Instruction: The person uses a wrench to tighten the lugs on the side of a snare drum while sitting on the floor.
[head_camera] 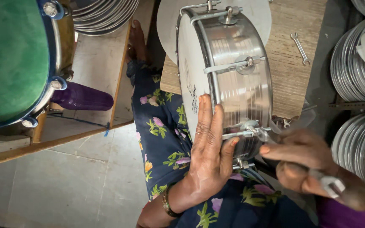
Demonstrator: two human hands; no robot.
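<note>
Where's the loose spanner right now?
In the head view, the small spanner lies upper right on the wooden board, just right of the steel drum, beyond both hands.

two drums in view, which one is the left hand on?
The shiny steel drum standing on edge on the wooden board; the left hand lies flat across its white head. The green-topped, blue-rimmed drum sits untouched at upper left.

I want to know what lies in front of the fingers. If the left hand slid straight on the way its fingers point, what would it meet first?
The left hand lies on the steel drum, fingers pointing up along the rim. Going straight on, it would probably first meet the tension rod crossing the shell, though depth is unclear.
</note>
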